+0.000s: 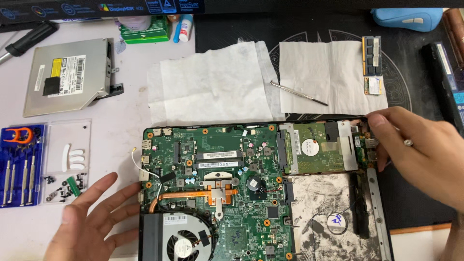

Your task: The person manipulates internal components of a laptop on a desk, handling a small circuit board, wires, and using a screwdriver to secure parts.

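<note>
The left hand (94, 220) lies flat and open, palm up, fingers spread and holding nothing, its fingertips just short of the left edge of the one opened laptop (263, 193), whose green motherboard (217, 169) is laid bare. Just past those fingertips, low on the board, sits a single round cooling fan (186, 241), with one copper heat pipe (193, 195) running from above it toward the board's middle. The right hand (425, 150), one ring on a finger, rests on the laptop's upper right corner with fingers curled over the small connector board (367, 145) at the edge; whether the fingertips pinch anything there cannot be told. Just inward of that hand lies one hard drive (316, 147) in its metal bracket. Above the right hand, on the dark mat, two white tissues (212, 82) are spread side by side, one thin metal tool (298, 93) lying across their meeting edge, and two small cards rest on the far tissue: one memory module (371, 55) and, just below it, one smaller wireless card (373, 86). Above the left hand sits a clear tray (67, 162) holding three white strips and a small heap of dark screws, touching a blue screwdriver case (21, 164). Farther up lies one silver optical drive (67, 75).
</note>
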